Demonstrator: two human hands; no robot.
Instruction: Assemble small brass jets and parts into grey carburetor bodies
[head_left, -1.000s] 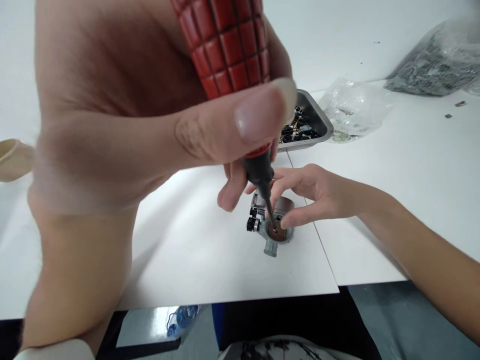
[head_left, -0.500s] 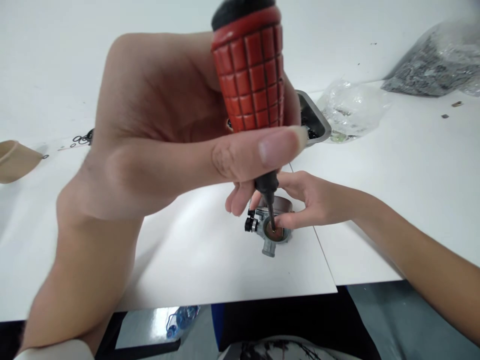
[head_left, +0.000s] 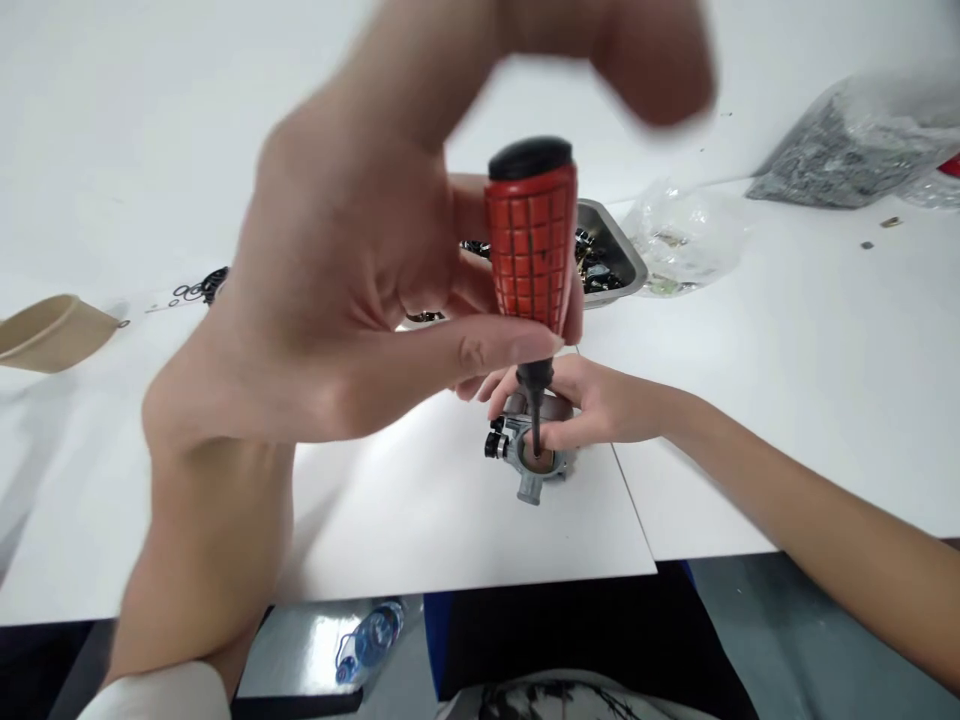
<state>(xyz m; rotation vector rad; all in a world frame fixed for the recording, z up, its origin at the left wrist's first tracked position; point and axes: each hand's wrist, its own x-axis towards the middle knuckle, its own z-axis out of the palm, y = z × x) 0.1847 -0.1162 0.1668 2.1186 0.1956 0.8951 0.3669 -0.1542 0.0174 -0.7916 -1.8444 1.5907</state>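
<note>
A screwdriver [head_left: 531,240] with a red, grid-patterned handle and black cap stands nearly upright. My left hand [head_left: 337,300] has its thumb and lower fingers closed round the handle, while the index finger is lifted above the cap and blurred. The tip reaches into the round opening of a small grey metal carburetor [head_left: 529,488], meeting a brownish plate there; the screw head is too small to make out. From the right, my right hand [head_left: 600,405] grips the carburetor's far side, its thumb beside the blade. Some of those fingers are hidden behind my left hand.
Behind my hands stands a metal tray [head_left: 634,265] of small dark parts, beside a clear plastic bag [head_left: 690,240]. A larger bag [head_left: 832,150] of grey pieces is farther right. At left are a beige container [head_left: 60,340] and black rings [head_left: 195,290]. A bottle [head_left: 377,632] lies below the table edge.
My left index finger has come off the handle and risen above it. The screwdriver appears lower and farther from the camera, its cap fully visible. The right hand still holds the carburetor.
</note>
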